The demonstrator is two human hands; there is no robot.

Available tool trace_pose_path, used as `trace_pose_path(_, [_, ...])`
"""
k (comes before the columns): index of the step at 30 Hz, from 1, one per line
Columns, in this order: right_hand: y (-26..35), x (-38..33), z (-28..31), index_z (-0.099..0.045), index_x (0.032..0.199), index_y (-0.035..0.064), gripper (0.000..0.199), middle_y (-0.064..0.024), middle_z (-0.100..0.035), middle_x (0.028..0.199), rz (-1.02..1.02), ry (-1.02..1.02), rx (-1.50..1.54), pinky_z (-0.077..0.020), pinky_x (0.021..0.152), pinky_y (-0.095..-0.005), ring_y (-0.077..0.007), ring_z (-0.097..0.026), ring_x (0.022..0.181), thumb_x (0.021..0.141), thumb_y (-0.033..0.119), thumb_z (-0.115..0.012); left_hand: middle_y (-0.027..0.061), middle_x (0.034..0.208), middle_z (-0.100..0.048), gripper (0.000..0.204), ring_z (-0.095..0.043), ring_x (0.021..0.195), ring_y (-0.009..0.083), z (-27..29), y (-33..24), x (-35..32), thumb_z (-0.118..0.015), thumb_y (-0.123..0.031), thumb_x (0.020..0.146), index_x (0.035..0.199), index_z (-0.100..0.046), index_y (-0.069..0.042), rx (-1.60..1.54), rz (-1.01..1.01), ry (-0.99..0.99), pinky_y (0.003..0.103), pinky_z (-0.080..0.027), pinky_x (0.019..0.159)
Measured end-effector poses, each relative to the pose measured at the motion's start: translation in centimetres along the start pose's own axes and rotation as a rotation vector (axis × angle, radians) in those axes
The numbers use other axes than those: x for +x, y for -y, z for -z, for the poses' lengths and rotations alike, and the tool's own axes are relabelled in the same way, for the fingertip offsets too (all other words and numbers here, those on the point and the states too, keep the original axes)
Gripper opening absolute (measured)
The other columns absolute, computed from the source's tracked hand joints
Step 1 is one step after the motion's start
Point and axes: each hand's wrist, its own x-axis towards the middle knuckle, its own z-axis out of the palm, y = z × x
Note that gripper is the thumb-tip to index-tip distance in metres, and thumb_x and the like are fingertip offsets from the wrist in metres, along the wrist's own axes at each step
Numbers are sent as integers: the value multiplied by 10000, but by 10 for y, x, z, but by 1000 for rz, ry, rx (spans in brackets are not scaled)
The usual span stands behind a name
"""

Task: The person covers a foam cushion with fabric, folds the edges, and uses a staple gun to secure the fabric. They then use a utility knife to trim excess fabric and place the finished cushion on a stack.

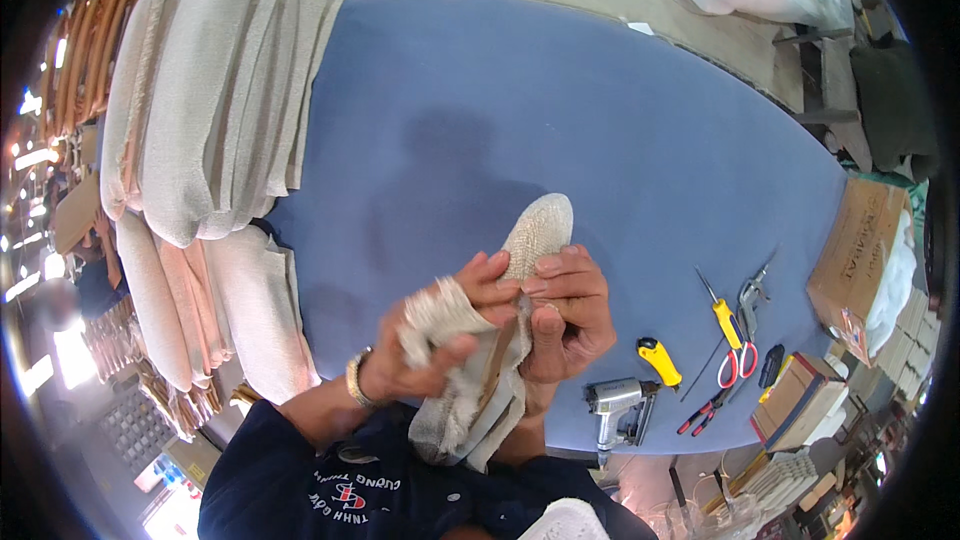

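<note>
My right hand [572, 315] pinches the cloth piece [538, 238] above the worktop [650, 150], seemingly to steady it. My left hand [425, 368] curls half-open at its frayed flap [440, 315]; blur hides its grip. The staple gun [615, 400] lies right, apparently for easy reach.

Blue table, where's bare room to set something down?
The blue table is bare beyond the left hand, right hand and fabric piece, between the stacked pads and the cardboard box. It's crowded around the nail gun and yellow-handled screwdriver, near right.
</note>
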Motion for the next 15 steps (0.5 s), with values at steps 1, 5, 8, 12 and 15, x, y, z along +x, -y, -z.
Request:
trace_pose_path(1, [-1,1,2,-663,801,49,258,-95,-729,826,10,-5,-10,-469,945,-471,-273,-704,897,926,249,-768,185,1366,-661,412,-493,1421,388,5,5,8,-503,-310,1080,1249,-715,0,-95,4,51,528,-326,1214])
trace_pose_path(5, [4,-1,10,-675,788,54,292,-93,-732,834,25,-46,-26,-469,954,-471,-278,-704,908,914,292,-789,196,1363,-656,654,-536,1368,342,9,27,76,-249,-462,1119,1304,-680,-7,-437,19,-168,443,-354,1194])
trace_pose_path(8, [4,-5,11,-691,803,62,300,-81,-741,847,10,-79,-58,-470,957,-462,-269,-677,953,892,321,-813,186,1203,-713,616,-622,1233,295,-19,35,106,-280,-419,1127,1163,-715,15,-95,-100,154,407,-370,1173])
trace_pose_path(12, [-2,-5,14,-711,798,74,286,-64,-762,882,40,-104,-139,-464,961,-428,-240,-612,981,852,318,-849,158,890,-710,559,-655,871,234,-21,32,123,-363,-359,1113,883,-703,21,-163,124,322,380,-489,936])
trace_pose_path(15, [-3,-5,11,-719,788,82,262,-57,-774,901,16,-80,-189,-459,925,-398,-227,-581,966,831,296,-865,122,711,-652,567,-586,668,200,-13,30,131,-407,-346,1097,758,-669,25,-45,177,356,366,-495,729])
